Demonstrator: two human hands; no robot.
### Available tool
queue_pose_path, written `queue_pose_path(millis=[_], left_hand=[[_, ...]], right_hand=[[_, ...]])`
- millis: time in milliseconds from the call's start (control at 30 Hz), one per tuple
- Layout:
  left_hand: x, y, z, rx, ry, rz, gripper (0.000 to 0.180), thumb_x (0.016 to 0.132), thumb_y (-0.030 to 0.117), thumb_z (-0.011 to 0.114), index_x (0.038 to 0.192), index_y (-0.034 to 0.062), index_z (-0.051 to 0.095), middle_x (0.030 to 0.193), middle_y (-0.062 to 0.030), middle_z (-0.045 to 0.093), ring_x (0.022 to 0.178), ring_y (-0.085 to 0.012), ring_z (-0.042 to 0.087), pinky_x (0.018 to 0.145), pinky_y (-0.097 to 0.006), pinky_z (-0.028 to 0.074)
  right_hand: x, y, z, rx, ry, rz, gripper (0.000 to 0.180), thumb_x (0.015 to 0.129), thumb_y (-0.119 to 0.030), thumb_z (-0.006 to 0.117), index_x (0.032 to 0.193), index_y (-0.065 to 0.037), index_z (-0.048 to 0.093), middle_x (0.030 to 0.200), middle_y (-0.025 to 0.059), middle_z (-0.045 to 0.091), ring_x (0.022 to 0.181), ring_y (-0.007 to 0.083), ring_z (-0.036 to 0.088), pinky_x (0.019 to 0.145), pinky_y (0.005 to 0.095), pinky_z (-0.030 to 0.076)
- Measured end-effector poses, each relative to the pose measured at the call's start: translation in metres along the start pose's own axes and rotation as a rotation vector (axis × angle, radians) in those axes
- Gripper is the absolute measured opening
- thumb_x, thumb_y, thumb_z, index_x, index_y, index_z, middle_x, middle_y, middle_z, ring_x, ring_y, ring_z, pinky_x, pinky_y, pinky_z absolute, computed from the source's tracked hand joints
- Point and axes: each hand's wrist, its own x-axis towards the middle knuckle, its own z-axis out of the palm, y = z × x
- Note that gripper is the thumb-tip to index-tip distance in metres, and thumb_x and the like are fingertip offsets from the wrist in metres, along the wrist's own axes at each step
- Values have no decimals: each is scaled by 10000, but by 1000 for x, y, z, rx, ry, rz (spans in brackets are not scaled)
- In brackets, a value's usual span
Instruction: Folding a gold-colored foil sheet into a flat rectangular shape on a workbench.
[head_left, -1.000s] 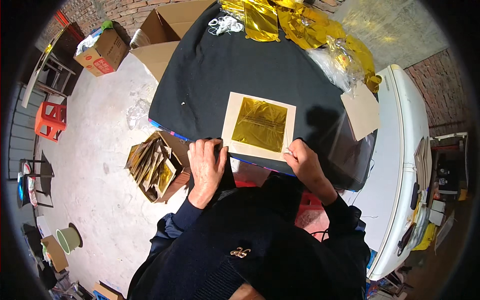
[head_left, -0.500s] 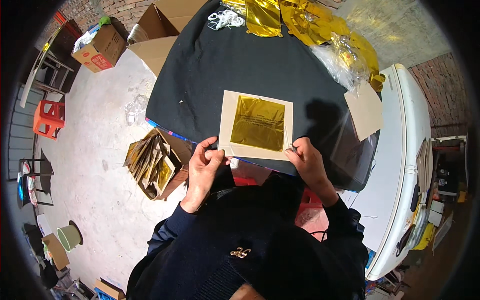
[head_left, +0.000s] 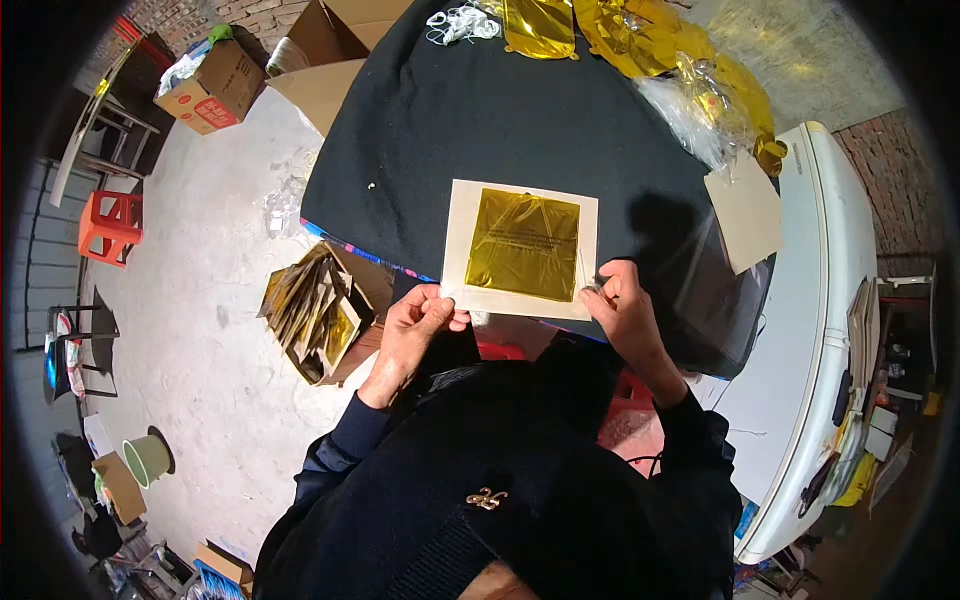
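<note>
A flat beige card [head_left: 460,235] with a folded sheet of gold foil [head_left: 528,245] on it is held up at the near edge of the black-covered table. A shiny clear film, perhaps a bag, seems to cover the card's lower part. My left hand [head_left: 408,330] pinches the near left corner between thumb and fingers. At the near right corner, my right hand [head_left: 625,312] has thumb and forefinger closed on the edge.
Clear plastic bags [head_left: 715,320] lie right of my right hand, below another beige card [head_left: 745,215]. Gold foil [head_left: 630,40], clear wrapping [head_left: 690,110] and white string [head_left: 463,25] sit along the far edge. A carton [head_left: 365,280] of packed foil cards stands on the floor at left.
My left fingers have drawn in from the card's side to its near corner. My right hand has shifted slightly up along its corner. The whole view has moved a little.
</note>
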Motion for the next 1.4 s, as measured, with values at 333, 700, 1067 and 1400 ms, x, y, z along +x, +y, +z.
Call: queue_pose_path(millis=[333,700,1067,1400], left_hand=[[19,3,2,34,-24,286,133,1034,93,587,1111,-12,613,1025,-128,726,952,-192,709,897,-340,573],[48,49,16,1217,240,811,146,843,78,777,926,31,666,881,-88,643,830,-257,603,747,-382,496],[36,59,11,503,20,237,225,952,183,736,836,12,647,721,8,594,647,-94,509,615,-254,421],[-9,13,28,123,-139,-193,241,1022,242,641,998,6,680,768,-80,700,614,-130,649,563,-240,511]], right_hand=[[17,11,-13,50,-10,-149,213,942,-105,687,860,-11,514,657,24,448,644,74,430,575,283,373],[39,10,-10,-132,226,-521,145,957,9,625,882,9,501,786,96,501,658,195,465,615,322,429],[43,0,-20,-34,155,-412,277,942,-55,682,776,3,468,711,86,423,617,182,414,564,329,363],[40,-36,-29,395,-81,-236,78,999,-75,621,1027,-10,589,855,-39,555,766,31,483,670,213,403]])
